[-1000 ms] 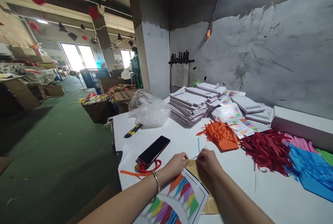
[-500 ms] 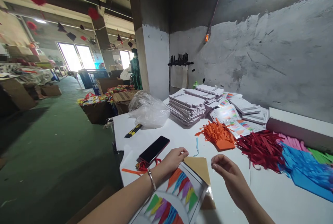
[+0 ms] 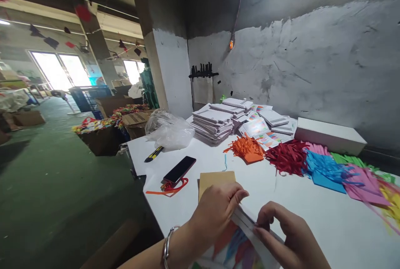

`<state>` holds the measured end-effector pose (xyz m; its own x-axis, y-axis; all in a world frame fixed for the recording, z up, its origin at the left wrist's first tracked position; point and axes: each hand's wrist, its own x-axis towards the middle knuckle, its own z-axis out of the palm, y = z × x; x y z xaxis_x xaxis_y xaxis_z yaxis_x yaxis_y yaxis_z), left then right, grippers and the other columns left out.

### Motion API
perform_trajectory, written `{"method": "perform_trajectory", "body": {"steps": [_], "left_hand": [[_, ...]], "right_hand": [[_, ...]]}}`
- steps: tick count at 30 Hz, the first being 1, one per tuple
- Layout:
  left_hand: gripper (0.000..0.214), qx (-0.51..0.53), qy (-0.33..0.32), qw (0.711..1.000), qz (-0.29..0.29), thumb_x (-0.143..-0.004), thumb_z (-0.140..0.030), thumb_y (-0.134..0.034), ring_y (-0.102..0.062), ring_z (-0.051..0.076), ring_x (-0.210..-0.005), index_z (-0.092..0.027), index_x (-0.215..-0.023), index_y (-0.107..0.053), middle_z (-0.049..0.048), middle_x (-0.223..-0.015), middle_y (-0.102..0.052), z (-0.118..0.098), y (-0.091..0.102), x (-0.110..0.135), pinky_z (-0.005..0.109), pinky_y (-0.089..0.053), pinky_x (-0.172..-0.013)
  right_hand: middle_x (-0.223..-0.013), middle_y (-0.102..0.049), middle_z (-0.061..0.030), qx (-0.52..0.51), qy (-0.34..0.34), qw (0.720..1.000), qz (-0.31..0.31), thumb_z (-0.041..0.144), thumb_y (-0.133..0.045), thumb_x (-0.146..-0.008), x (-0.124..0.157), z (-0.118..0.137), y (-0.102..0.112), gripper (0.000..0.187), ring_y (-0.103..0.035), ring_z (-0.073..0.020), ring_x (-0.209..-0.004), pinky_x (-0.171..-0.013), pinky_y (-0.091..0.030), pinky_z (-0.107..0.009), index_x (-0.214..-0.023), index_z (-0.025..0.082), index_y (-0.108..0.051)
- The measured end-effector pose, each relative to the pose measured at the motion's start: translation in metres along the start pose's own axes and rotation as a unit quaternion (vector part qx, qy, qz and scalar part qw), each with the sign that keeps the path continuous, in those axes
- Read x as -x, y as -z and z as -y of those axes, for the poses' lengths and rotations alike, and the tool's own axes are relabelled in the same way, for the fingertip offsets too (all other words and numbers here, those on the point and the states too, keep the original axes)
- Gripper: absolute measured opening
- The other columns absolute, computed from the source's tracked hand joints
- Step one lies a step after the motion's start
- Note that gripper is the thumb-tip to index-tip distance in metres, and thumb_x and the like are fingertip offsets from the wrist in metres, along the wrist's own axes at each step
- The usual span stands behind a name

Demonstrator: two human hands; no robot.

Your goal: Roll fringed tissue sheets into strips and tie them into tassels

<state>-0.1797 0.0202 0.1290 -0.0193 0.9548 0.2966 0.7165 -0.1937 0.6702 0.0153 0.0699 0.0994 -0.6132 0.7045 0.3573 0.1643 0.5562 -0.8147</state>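
Head view: a printed packet [image 3: 242, 246] showing coloured pennants is tilted over the near side of the desk [image 3: 340, 227], between both hands. The left hand [image 3: 215, 206] is closed over its upper edge, apparently to steady it; the right hand [image 3: 286, 231] pinches that edge farther along between thumb and fingertip, probably keeping it taut. Just beyond, a tan sheet [image 3: 215, 179] is partly covered by the left hand. The phone [image 3: 180, 170] and utility knife [image 3: 153, 154] lie to the left, presumably aside from the handwork. Orange [image 3: 248, 150], dark red [image 3: 286, 157] and blue fringes [image 3: 328, 173] lie bunched by colour, seemingly for easy picking. Stacked packets [image 3: 212, 123] stand farther back, likely leaving working room.
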Motion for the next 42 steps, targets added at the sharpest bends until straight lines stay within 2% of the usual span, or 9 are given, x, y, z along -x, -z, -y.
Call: {"method": "perform_trajectory", "body": {"steps": [11, 16, 19, 24, 28, 32, 35, 37, 42], "left_hand": [[0.048, 0.027, -0.027, 0.998, 0.056, -0.100, -0.051, -0.037, -0.066, 0.022, -0.073, -0.022, -0.084, -0.071, 0.0053, -0.077, -0.073, -0.048, -0.030, 0.008, 0.029, -0.043, -0.066], [0.025, 0.083, -0.040, 0.991, 0.100, -0.087, -0.044, -0.070, -0.068, 0.020, -0.080, -0.021, -0.098, -0.074, 0.0026, -0.087, -0.074, -0.062, -0.036, 0.020, 0.027, -0.048, -0.074], [0.040, 0.142, -0.037, 0.979, 0.144, -0.074, -0.039, -0.085, -0.068, 0.020, -0.083, -0.022, -0.107, -0.072, 0.0033, -0.099, -0.070, -0.064, -0.037, 0.029, 0.026, -0.051, -0.073], [0.034, 0.136, -0.066, 0.978, 0.141, -0.079, -0.018, -0.078, -0.065, 0.018, -0.086, -0.023, -0.111, -0.070, 0.0031, -0.100, -0.066, -0.070, -0.037, 0.039, 0.025, -0.051, -0.072], [0.038, 0.132, -0.066, 0.979, 0.139, -0.076, -0.014, -0.077, -0.064, 0.018, -0.086, -0.025, -0.112, -0.070, 0.0018, -0.098, -0.066, -0.073, -0.040, 0.044, 0.026, -0.051, -0.075], [0.042, 0.198, -0.027, 0.969, 0.143, -0.074, -0.009, -0.072, -0.067, 0.020, -0.091, -0.025, -0.112, -0.069, 0.0029, -0.103, -0.064, -0.069, -0.048, 0.047, 0.027, -0.055, -0.077], [0.047, 0.262, 0.015, 0.954, 0.144, -0.073, -0.007, -0.068, -0.069, 0.016, -0.079, -0.026, -0.117, -0.066, 0.0012, -0.100, -0.061, -0.065, -0.056, 0.051, 0.026, -0.056, -0.069], [0.050, 0.268, 0.012, 0.953, 0.137, -0.074, -0.007, -0.066, -0.068, 0.014, -0.074, -0.027, -0.120, -0.063, 0.0000, -0.098, -0.060, -0.065, -0.059, 0.054, 0.024, -0.055, -0.065], [0.047, 0.184, -0.101, 0.974, 0.086, -0.077, -0.009, -0.073, -0.060, 0.013, -0.073, -0.028, -0.119, -0.064, -0.0017, -0.088, -0.063, -0.071, -0.062, 0.061, 0.023, -0.050, -0.066]], "right_hand": [[-0.073, -0.065, -0.0008, 0.036, 0.005, 0.998, -0.058, 0.028, -0.063, -0.088, 0.070, -0.005, 0.035, 0.009, -0.062, -0.0171, -0.066, -0.055, -0.050, -0.021, -0.080, 0.026, -0.059], [-0.076, -0.064, -0.0017, 0.035, -0.024, 0.994, -0.100, 0.037, -0.064, -0.090, 0.087, -0.008, 0.042, 0.013, -0.061, -0.0176, -0.069, -0.054, -0.051, -0.022, -0.083, 0.026, -0.060], [-0.082, -0.064, -0.0017, 0.063, 0.006, 0.993, -0.104, 0.033, -0.062, -0.091, 0.096, -0.008, 0.044, 0.007, -0.064, -0.0179, -0.073, -0.060, -0.054, -0.023, -0.089, 0.027, -0.060], [-0.088, -0.064, -0.0025, 0.081, 0.039, 0.975, -0.203, 0.033, -0.061, -0.093, 0.109, -0.005, 0.035, 0.009, -0.064, -0.0188, -0.079, -0.069, -0.055, -0.027, -0.101, 0.028, -0.060], [-0.095, -0.065, -0.0040, 0.077, 0.044, 0.968, -0.234, 0.034, -0.061, -0.094, 0.114, -0.005, 0.031, 0.042, -0.065, -0.0199, -0.084, -0.074, -0.056, -0.029, -0.134, 0.029, -0.047], [-0.120, -0.059, -0.0107, 0.141, 0.090, 0.945, -0.281, 0.038, -0.066, -0.092, 0.119, -0.006, 0.035, 0.036, -0.061, -0.0275, -0.109, -0.088, -0.053, -0.039, -0.125, 0.030, -0.054], [-0.095, -0.061, -0.0066, 0.219, 0.153, 0.922, -0.279, 0.025, -0.064, -0.094, 0.123, -0.004, 0.040, 0.014, -0.061, -0.0239, -0.087, -0.076, -0.049, -0.039, -0.106, 0.031, -0.065], [-0.080, -0.059, -0.0021, 0.258, 0.214, 0.911, -0.241, 0.015, -0.060, -0.093, 0.123, -0.001, 0.044, 0.027, -0.057, -0.0189, -0.072, -0.071, -0.045, -0.038, -0.114, 0.031, -0.066], [-0.070, -0.058, 0.0022, 0.255, 0.261, 0.911, -0.193, 0.014, -0.060, -0.093, 0.115, 0.013, 0.049, 0.030, -0.055, -0.0148, -0.063, -0.066, -0.043, -0.033, -0.119, 0.028, -0.064]]}}
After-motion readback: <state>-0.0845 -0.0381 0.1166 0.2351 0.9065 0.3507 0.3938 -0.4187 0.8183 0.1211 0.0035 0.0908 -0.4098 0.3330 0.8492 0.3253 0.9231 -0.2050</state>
